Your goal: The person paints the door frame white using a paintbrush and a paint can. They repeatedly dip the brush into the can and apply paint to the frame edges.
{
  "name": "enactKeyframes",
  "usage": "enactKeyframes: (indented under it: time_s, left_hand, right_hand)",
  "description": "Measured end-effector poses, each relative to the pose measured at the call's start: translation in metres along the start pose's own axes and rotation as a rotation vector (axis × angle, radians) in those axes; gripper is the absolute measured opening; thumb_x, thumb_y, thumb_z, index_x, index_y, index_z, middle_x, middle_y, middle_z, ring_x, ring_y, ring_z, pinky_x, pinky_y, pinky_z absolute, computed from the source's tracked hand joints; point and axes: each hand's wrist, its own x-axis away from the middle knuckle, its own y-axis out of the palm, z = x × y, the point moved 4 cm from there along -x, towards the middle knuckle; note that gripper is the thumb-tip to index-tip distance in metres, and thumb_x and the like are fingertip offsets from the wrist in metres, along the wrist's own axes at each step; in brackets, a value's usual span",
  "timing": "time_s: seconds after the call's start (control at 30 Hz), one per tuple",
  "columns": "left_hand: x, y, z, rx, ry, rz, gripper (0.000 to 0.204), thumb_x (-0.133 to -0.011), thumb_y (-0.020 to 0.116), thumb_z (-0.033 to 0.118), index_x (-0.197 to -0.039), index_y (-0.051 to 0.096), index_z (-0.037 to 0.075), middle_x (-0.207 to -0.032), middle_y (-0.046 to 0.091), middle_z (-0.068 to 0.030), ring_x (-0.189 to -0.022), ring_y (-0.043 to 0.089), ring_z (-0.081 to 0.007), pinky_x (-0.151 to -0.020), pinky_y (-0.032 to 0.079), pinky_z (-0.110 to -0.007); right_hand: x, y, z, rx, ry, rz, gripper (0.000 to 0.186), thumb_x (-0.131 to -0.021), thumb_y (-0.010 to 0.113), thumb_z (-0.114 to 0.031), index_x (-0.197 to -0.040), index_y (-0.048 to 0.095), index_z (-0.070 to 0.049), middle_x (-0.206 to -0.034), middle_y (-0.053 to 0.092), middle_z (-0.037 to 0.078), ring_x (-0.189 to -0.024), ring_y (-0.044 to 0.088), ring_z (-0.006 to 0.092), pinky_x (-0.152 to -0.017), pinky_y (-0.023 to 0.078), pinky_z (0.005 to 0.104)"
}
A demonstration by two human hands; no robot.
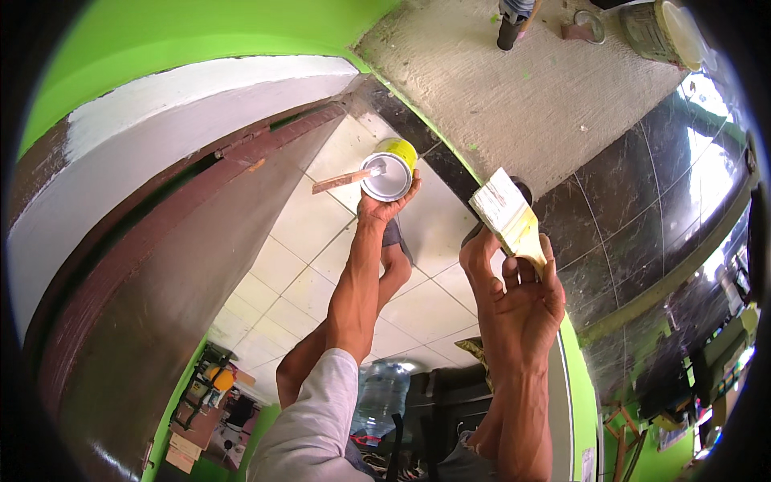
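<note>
My left hand (384, 209) is closed around the lower side of a small yellow paint can (399, 151), whose open mouth faces me. White or pale grey paint coats its inside. A flat wooden stick (339, 182) rests across the rim, its paint-covered end inside the can. Off to the right, my right hand (530, 301) grips a wide flat paintbrush (514, 221) by its handle. The brush points up and left, and white paint covers its bristles. Some of the handle is hidden by my fingers.
A brown door (189, 249) with a white-painted frame (193, 88) stands on the left. White floor tiles (313, 233) lie below, with a rough concrete slab (514, 104) beyond the threshold. A paint bucket (662, 36) lies at the far right. Dark tiles (618, 193) run along the right.
</note>
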Motion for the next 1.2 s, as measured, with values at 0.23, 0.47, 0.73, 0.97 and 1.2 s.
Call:
enactKeyframes:
  time_s: [0.23,0.47,0.73,0.97,1.2]
  left_hand:
    - [0.02,0.03,-0.05,0.003,-0.027,0.012,0.064,-0.086,0.067,0.051,-0.136,0.059,0.012,-0.141,0.056,-0.0213,-0.13,0.049,-0.0502,-0.108,0.041,-0.067]
    - [0.168,0.108,-0.169,-0.101,-0.085,0.222,0.062,-0.087,0.067,0.057,-0.132,0.063,0.015,-0.13,0.065,-0.0169,-0.116,0.06,-0.0439,-0.098,0.049,-0.063]
    - [0.36,0.246,-0.297,-0.366,-0.195,0.126,0.053,-0.096,0.058,0.055,-0.129,0.064,0.013,-0.133,0.065,-0.0119,-0.122,0.062,-0.0316,-0.105,0.049,-0.059]
    - [0.476,0.324,-0.377,-0.479,-0.097,0.092,0.057,-0.097,0.055,0.059,-0.133,0.061,0.015,-0.133,0.065,-0.0102,-0.122,0.063,-0.0287,-0.104,0.05,-0.056]
    - [0.517,0.358,-0.421,-0.513,0.065,0.013,0.051,-0.099,0.051,0.054,-0.133,0.057,0.017,-0.132,0.063,-0.0083,-0.121,0.062,-0.028,-0.104,0.052,-0.054]
  right_hand:
    - [-0.011,0.01,-0.002,-0.071,-0.119,-0.099,0.062,-0.097,0.065,-0.035,-0.147,0.044,-0.004,-0.121,0.061,0.009,-0.104,0.061,0.0175,-0.079,0.05,0.0325]
    - [0.006,0.026,-0.026,0.182,-0.366,-0.177,0.043,-0.093,0.07,-0.021,-0.126,0.06,0.005,-0.11,0.069,0.019,-0.091,0.07,0.0221,-0.077,0.058,0.0303]
    - [0.192,0.138,-0.078,0.559,-0.227,-0.502,0.036,-0.091,0.07,-0.023,-0.12,0.069,-0.001,-0.103,0.071,0.009,-0.094,0.067,0.0173,-0.086,0.052,0.0299]
    - [0.333,0.181,-0.149,0.617,-0.289,-0.656,0.036,-0.093,0.069,-0.023,-0.121,0.068,0.0,-0.104,0.072,0.01,-0.092,0.067,0.015,-0.082,0.054,0.0286]
    - [0.378,0.204,-0.173,0.651,-0.341,-0.697,0.037,-0.097,0.067,-0.025,-0.122,0.067,0.002,-0.097,0.074,0.013,-0.087,0.07,0.0165,-0.079,0.055,0.0282]
